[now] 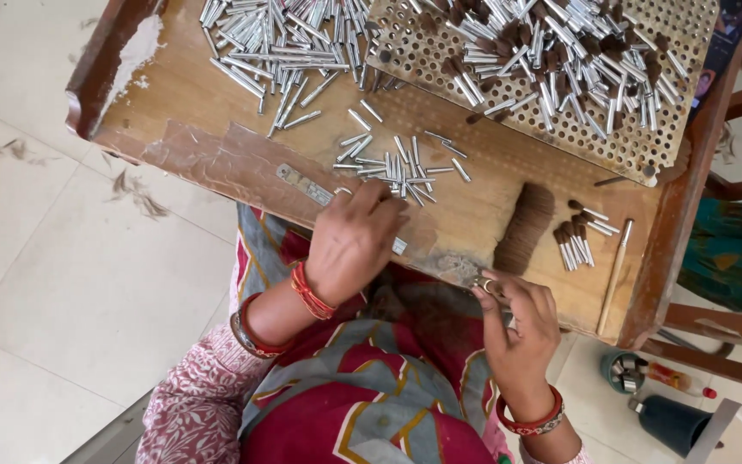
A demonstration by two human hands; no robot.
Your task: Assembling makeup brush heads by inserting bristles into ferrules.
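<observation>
Your left hand (352,241) lies palm down on the wooden tabletop (199,103), fingers curled loosely, fingertips touching the near edge of a small scatter of metal tubes (397,167). Whether it pinches one of them, you cannot tell. Your right hand (517,322) hovers at the tabletop's near edge, thumb and forefinger narrowed on something small at their tips; what it is cannot be made out. Just beyond that hand lies a brown bundle of bristle hair (524,228), soft and fibrous, fanned flat on the wood.

The tubes are short, thin, shiny silver cylinders. The scatter by your left hand holds roughly two dozen; a much larger loose heap (276,43) lies at the far left, too many to count. To the right of the bristle sit about six finished brush heads (575,241), silver tubes with dark tufts. A perforated tan board (637,142) at the far right carries a dense pile of more of them. One thin wooden stick (616,275) lies near the right edge.
</observation>
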